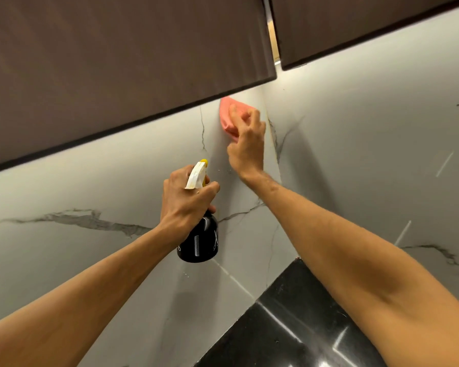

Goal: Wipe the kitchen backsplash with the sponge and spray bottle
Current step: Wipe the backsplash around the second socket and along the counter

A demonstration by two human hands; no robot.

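Observation:
My right hand (247, 147) grips a pink sponge (229, 119) and holds it against the white marble backsplash (133, 197), high up near the inner corner, just under the wall cabinet. My left hand (186, 198) holds a black spray bottle (200, 241) by its neck, fingers curled round the white and yellow trigger head (198, 174). The nozzle points up toward the wall, below and left of the sponge. The bottle hangs free in front of the backsplash.
Dark brown wall cabinets (112, 62) overhang close above the sponge. A second marble wall (368, 133) meets the first at the corner on the right. A glossy black countertop (289, 324) lies below at the lower right.

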